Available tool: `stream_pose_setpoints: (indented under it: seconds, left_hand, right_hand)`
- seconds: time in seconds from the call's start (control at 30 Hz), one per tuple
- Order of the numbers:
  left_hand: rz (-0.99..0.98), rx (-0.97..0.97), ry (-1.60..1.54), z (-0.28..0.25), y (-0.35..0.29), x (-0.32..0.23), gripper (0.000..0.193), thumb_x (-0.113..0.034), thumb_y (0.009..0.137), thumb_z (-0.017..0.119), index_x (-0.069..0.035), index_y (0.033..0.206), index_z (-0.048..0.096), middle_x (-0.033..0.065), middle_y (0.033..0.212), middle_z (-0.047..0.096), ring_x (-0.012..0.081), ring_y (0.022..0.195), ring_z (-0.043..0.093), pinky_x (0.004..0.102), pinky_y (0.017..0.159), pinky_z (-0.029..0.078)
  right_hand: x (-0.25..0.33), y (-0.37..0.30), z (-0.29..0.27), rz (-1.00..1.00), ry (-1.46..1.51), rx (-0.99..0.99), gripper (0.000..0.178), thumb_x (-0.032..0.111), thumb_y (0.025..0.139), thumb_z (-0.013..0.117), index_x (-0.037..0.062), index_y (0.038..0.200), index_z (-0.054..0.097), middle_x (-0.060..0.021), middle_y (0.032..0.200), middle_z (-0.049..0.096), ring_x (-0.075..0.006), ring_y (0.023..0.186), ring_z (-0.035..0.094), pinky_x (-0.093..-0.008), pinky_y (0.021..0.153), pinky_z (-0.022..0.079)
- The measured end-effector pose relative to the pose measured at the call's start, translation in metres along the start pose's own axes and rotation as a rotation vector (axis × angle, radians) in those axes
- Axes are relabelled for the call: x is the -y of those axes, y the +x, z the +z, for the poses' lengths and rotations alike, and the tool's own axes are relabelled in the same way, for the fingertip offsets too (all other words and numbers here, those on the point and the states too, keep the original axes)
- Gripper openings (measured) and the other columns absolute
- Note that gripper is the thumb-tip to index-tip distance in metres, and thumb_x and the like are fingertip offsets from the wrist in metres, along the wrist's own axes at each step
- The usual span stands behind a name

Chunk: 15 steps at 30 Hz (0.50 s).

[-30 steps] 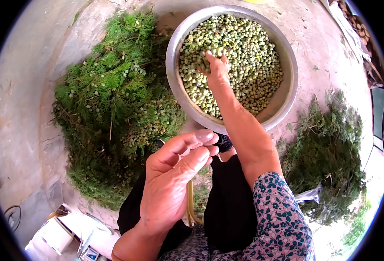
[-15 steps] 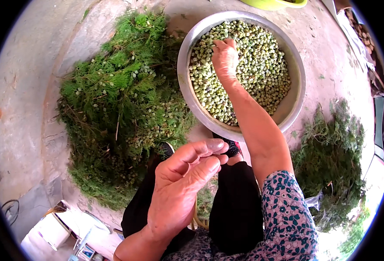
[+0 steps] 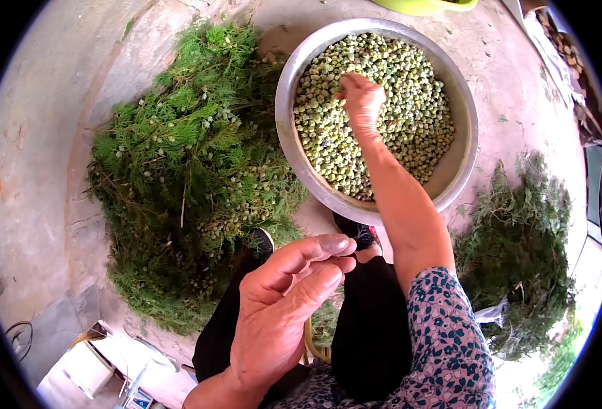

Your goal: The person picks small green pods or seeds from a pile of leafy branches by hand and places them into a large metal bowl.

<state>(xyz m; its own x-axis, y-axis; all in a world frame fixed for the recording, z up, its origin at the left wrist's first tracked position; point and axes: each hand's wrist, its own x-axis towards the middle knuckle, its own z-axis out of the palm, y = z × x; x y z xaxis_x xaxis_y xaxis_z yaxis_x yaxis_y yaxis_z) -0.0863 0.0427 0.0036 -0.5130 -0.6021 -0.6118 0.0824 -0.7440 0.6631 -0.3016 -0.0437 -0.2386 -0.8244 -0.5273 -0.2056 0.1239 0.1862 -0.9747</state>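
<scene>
A wide metal basin (image 3: pixel 286 112) holds a thick layer of small green seed cones (image 3: pixel 413 95). My right hand (image 3: pixel 364 103) is inside it over the left part of the cones, its fingers bent down and closed together. Whatever lies between those fingertips is hidden. My left hand (image 3: pixel 280 303) hovers in front of my lap, nearer than the basin. Its fingers are loosely curled, with a gap between thumb and forefinger and nothing seen in it. Left of the basin lies a big heap of green conifer branches (image 3: pixel 178 150), with pale cones still on them.
A second, duller pile of branches (image 3: pixel 515 252) lies on the right, a scrap of clear plastic (image 3: pixel 493 314) at its edge. Part of a lime-green tub (image 3: pixel 427 5) shows beyond the basin. White items (image 3: pixel 86 368) stand at lower left. My shoes are by the basin's near rim.
My right hand has shifted slightly right and nearer over the cones, fingers still bent. The left hand has dropped a little and keeps its loose curl.
</scene>
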Motion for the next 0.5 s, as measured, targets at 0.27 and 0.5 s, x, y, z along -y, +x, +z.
stream_pose_setpoints:
  seconds: [0.27, 0.5]
  left_hand:
    - [-0.024, 0.011, 0.003, 0.005, 0.003, 0.003, 0.024, -0.008, 0.083, 0.054, 0.004, 0.105, 0.055, 0.0166, 0.102, 0.059, 0.0224, 0.090, 0.059, 0.0313, 0.080, 0.045]
    - [0.018, -0.056, -0.021, 0.001, 0.012, -0.001, 0.023, -0.008, 0.083, 0.055, 0.003, 0.103, 0.056, 0.0142, 0.099, 0.060, 0.0204, 0.086, 0.059, 0.0294, 0.078, 0.045]
  right_hand:
    - [-0.012, 0.072, -0.068, -0.122, -0.653, -0.118, 0.043, 0.005, 0.078, 0.059, 0.0041, 0.120, 0.049, -0.0157, 0.075, 0.063, -0.0130, 0.044, 0.054, -0.0277, 0.041, 0.046]
    - [-0.005, 0.041, -0.069, -0.001, -0.278, 0.080, 0.010, 0.007, 0.082, 0.056, -0.0004, 0.085, 0.061, -0.0084, 0.064, 0.060, -0.0086, 0.044, 0.054, -0.0195, 0.034, 0.039]
